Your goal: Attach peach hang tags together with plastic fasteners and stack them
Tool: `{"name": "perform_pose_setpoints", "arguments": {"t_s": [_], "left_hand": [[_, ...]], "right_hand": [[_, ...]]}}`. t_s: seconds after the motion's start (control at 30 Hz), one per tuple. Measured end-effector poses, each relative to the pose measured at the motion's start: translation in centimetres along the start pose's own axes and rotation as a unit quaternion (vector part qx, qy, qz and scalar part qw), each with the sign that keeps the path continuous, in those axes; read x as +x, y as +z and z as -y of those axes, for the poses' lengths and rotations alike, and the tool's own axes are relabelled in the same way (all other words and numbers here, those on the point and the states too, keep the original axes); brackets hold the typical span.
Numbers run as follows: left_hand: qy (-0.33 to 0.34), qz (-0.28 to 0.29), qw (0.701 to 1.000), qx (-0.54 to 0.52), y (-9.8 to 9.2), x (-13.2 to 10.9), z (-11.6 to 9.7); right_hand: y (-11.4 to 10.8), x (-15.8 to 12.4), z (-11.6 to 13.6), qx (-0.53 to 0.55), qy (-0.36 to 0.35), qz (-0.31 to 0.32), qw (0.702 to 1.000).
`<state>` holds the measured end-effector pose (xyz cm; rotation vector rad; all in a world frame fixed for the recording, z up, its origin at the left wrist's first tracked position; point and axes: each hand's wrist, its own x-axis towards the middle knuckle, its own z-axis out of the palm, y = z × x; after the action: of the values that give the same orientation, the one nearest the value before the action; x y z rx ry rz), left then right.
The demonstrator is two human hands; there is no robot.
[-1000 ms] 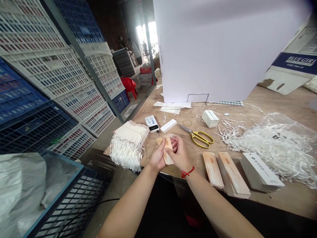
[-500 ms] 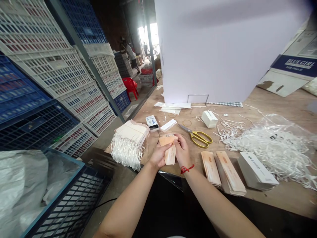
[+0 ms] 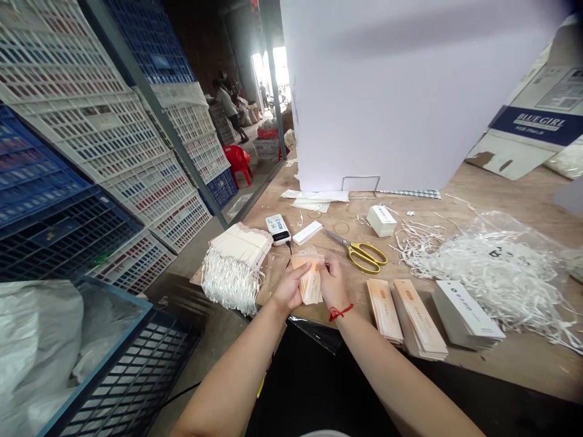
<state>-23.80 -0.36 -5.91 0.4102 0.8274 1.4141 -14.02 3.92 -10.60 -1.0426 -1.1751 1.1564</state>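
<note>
Several orange-and-white tags (image 3: 311, 286) are fanned out between my two hands above the table's front edge. My left hand (image 3: 289, 287) grips them from the left, its thumb across the front. On the other side my right hand (image 3: 333, 280), with a red string at the wrist, closes its fingers on their right edge. To the right lie two stacks of orange tags (image 3: 385, 308) and a stack of white tags (image 3: 469, 312). A thick bundle of tags with white strings (image 3: 235, 264) lies left of my hands. Yellow-handled scissors (image 3: 362, 254) rest just beyond my right hand.
A plastic bag of white strings (image 3: 496, 261) spreads over the right side. Behind are a small white card stack (image 3: 381, 221), a white device with a cable (image 3: 277, 229) and a large white board (image 3: 373, 97). Crates (image 3: 113, 133) rise at left; a person stands far back.
The tags in my hands have spread into a wider fan, and my right fingers have shifted along their right edge. The whole view has moved slightly.
</note>
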Motion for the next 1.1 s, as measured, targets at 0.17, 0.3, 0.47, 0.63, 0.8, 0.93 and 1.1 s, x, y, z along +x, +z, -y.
{"name": "perform_pose_setpoints", "arguments": {"t_s": [0.17, 0.3, 0.47, 0.63, 0.8, 0.93, 1.1], "left_hand": [[0.003, 0.0, 1.0, 0.002, 0.2, 0.1, 0.0], [0.001, 0.005, 1.0, 0.009, 0.3, 0.2, 0.1], [-0.009, -0.008, 1.0, 0.006, 0.0, 0.2, 0.0], [0.015, -0.01, 1.0, 0.014, 0.0, -0.1, 0.0], [0.022, -0.013, 0.999, 0.024, 0.4, -0.2, 0.1], [0.018, -0.009, 1.0, 0.023, 0.3, -0.1, 0.2], [0.018, -0.009, 1.0, 0.019, 0.3, 0.1, 0.2]], "right_hand": [[0.2, -0.1, 0.4, 0.001, -0.006, 0.008, 1.0], [0.2, -0.3, 0.7, 0.0, -0.007, 0.004, 1.0], [-0.1, -0.3, 0.8, -0.023, -0.004, -0.031, 0.999], [-0.3, -0.2, 0.5, -0.021, 0.013, -0.055, 0.998], [-0.3, -0.4, 0.9, 0.002, 0.005, -0.036, 0.999], [-0.2, -0.5, 1.2, 0.011, -0.006, -0.018, 1.0], [-0.2, -0.5, 1.4, 0.01, -0.001, -0.019, 1.0]]}}
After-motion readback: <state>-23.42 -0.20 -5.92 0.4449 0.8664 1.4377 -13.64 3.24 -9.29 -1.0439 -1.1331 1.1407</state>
